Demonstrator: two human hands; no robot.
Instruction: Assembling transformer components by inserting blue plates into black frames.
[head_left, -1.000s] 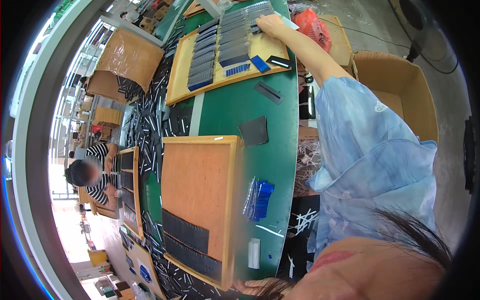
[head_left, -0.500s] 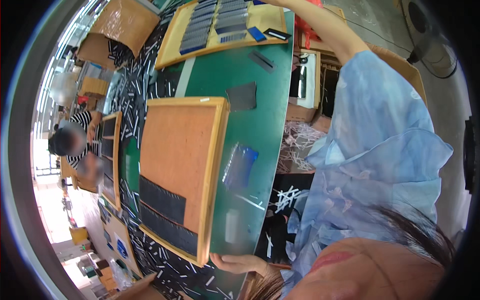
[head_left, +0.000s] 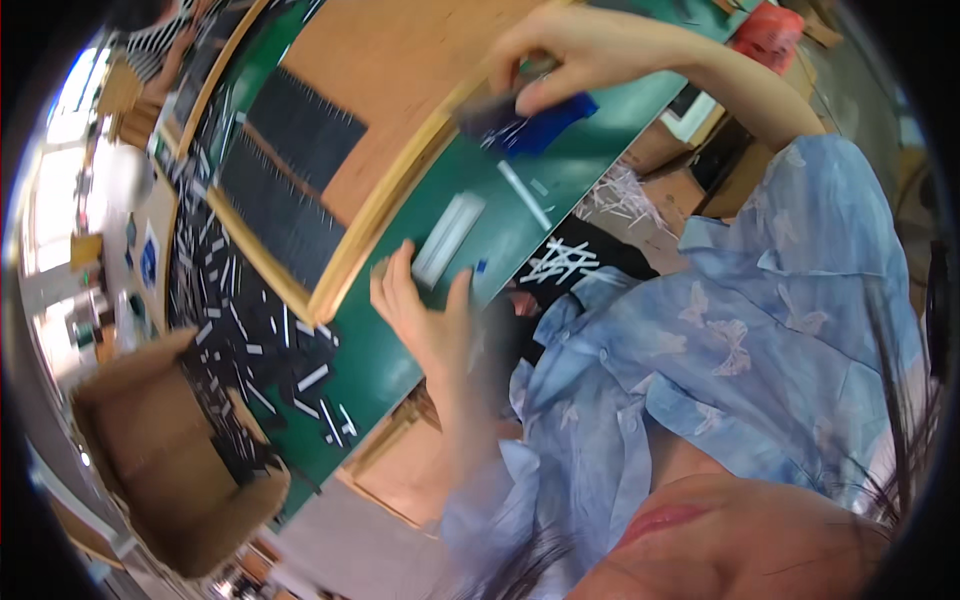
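Observation:
My left hand (head_left: 425,315) is open, thumb and fingers spread, just in front of a pale, whitish rectangular block (head_left: 450,240) on the green table (head_left: 385,350). Close to its thumb lies a tiny blue piece (head_left: 482,267). My right hand (head_left: 575,60) is closed, thumb against fingers, over a blue bundle in clear plastic (head_left: 560,125). A dark flat piece (head_left: 490,112), smeared by motion, shows at its fingertips. Beside the hands stands a wood-framed tray (head_left: 400,170) with black slitted sheets (head_left: 285,190) laid in rows on part of its board.
White strips (head_left: 525,195) lie near the table edge. Black and white scraps (head_left: 270,360) cover the table's far left part, near an open cardboard box (head_left: 150,440). A person in a striped top (head_left: 155,55) is across the table. A red bag (head_left: 770,38) hangs at upper right.
My right hand has come back from the tray of blue pieces to the blue bundle, a dark piece now at its fingers. My left hand has moved from the frame corner to the pale block. The view has turned.

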